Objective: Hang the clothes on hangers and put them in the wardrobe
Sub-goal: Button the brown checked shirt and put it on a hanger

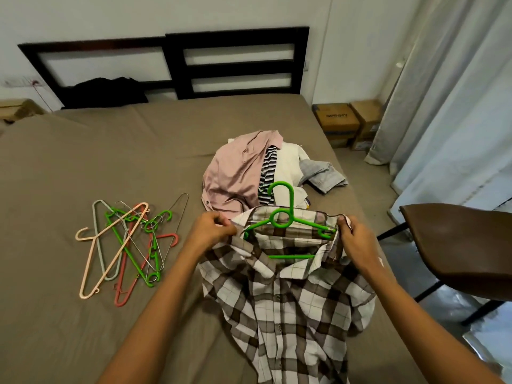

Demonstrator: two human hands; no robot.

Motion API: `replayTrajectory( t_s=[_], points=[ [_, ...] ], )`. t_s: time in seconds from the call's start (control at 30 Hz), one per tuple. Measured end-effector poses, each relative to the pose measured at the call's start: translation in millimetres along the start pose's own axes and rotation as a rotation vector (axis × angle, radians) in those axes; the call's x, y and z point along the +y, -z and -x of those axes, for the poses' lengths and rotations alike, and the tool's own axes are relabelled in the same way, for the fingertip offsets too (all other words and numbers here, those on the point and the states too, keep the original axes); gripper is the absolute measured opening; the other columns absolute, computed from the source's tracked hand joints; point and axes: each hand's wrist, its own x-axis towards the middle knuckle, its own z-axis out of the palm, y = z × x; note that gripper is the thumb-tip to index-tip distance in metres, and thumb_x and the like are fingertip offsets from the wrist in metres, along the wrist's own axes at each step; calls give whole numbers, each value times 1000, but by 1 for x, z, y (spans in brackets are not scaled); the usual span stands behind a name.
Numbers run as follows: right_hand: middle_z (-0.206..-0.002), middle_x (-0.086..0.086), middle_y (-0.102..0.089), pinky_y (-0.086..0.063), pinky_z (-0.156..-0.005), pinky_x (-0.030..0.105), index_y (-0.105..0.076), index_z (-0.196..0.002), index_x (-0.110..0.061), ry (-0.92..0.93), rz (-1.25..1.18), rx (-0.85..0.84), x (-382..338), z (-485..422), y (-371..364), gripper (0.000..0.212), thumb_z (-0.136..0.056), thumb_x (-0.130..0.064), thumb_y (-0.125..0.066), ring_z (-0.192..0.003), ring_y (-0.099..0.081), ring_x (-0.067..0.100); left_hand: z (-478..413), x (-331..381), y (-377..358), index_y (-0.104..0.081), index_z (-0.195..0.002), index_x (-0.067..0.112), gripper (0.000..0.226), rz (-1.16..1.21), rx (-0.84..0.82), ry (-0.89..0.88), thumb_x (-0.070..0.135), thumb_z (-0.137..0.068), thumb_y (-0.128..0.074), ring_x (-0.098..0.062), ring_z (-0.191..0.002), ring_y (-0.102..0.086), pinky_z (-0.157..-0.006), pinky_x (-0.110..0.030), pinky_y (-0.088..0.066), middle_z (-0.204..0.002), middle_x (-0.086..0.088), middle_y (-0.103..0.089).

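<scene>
A brown-and-white checked shirt (291, 300) lies on the bed in front of me with a green plastic hanger (286, 217) inside its collar, hook pointing away. My left hand (212, 231) pinches the shirt's left shoulder. Its right shoulder, at the hanger's end, is gripped by my right hand (356, 241). Behind the shirt is a pile of clothes (263, 170): a pink shirt, a striped piece, a white piece and a grey one. Several loose hangers (127, 245) in green, peach, red, grey and wire lie to the left.
The bed (97, 162) has a brown sheet and a dark headboard (235, 62). A black garment (105, 92) lies by the headboard. Cardboard boxes (349, 123) and curtains (457, 106) stand at the right. A brown chair (460, 245) is beside the bed's right edge.
</scene>
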Motion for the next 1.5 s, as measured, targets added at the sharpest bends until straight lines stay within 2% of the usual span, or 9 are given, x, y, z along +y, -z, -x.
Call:
replayTrajectory(
  t_s=[0.2, 0.37, 0.47, 0.6, 0.73, 1.13, 1.3, 1.43, 1.5],
  points=[
    [-67, 8, -54, -29, -55, 33, -60, -85, -4, 67, -17, 92, -6, 11, -2, 31, -100, -24, -42, -62, -48, 24, 11, 36, -4, -50, -120, 16, 67, -492, -122, -272, 45, -67, -80, -22, -103, -55, -73, -26, -38, -114, -2, -58],
    [-69, 4, -54, -33, -55, 33, -57, -85, -12, 32, 19, 45, -6, 13, 4, 28, -100, -27, -40, -64, -49, 20, 3, 42, -6, -54, -71, 9, 33, -583, -176, -210, 37, -79, -72, -22, -72, -51, -53, -30, -32, -71, -4, -55],
    [-69, 5, -54, -35, -58, 32, -53, -76, -12, -88, 117, -74, 0, 10, 15, 33, -100, -30, -39, -70, -52, 27, -1, 25, -2, -61, -89, 1, 21, -164, -275, 38, 23, -89, -61, -21, -68, -59, -57, -28, -50, -77, -12, -61],
    [-74, 14, -57, -36, -63, 32, -48, -64, -10, -215, 315, -378, 0, -12, 26, 38, -97, -26, -43, -75, -54, 29, -5, 6, -12, -58, -79, 3, 20, 585, -437, 510, 7, -96, -48, -5, -40, -54, -40, -13, -48, -56, -3, -58],
    [-116, 27, -58, -37, -73, 30, -61, -100, 5, -285, 346, -497, 0, -59, -8, 34, -99, -22, -39, -92, -52, 31, -46, -7, -50, -58, -79, 3, 22, 930, -131, 470, 8, -97, -47, -8, -43, -58, -41, -17, -50, -50, -2, -62],
    [-112, 26, -62, -44, -82, 38, -61, -107, 3, -377, 59, -275, 88, -139, -177, 41, -95, -33, -48, -102, -58, 38, -152, -90, -143, -48, -75, 13, 23, 995, 44, 452, 2, -94, -51, -11, -56, -52, -43, -18, -49, -70, -7, -54],
    [-141, 4, -37, -37, -103, 39, -23, -147, -21, -424, -663, -201, 93, -113, -192, 72, -89, -38, -62, -128, -41, 24, -163, -104, -164, -53, -110, 17, 14, 1086, 135, 362, 13, -98, -47, -16, -94, -56, -83, -30, -46, -99, -5, -61],
    [-124, 13, -50, -41, -86, 34, -46, -122, -8, -512, -529, 177, 112, -43, -209, 42, -87, -20, -66, -112, -50, 27, -134, -137, -200, -59, -99, 21, 11, 879, 168, 363, 25, -97, -49, -23, -92, -56, -84, -38, -44, -92, -3, -62],
    [-89, 17, -56, -38, -68, 32, -51, -88, -7, -691, -505, 41, 112, -24, -220, 22, -85, -21, -68, -88, -57, 32, -119, -145, -211, -59, -92, 21, 10, 614, 230, 365, 30, -91, -59, -21, -84, -59, -78, -28, -46, -85, 1, -62]
  ],
)
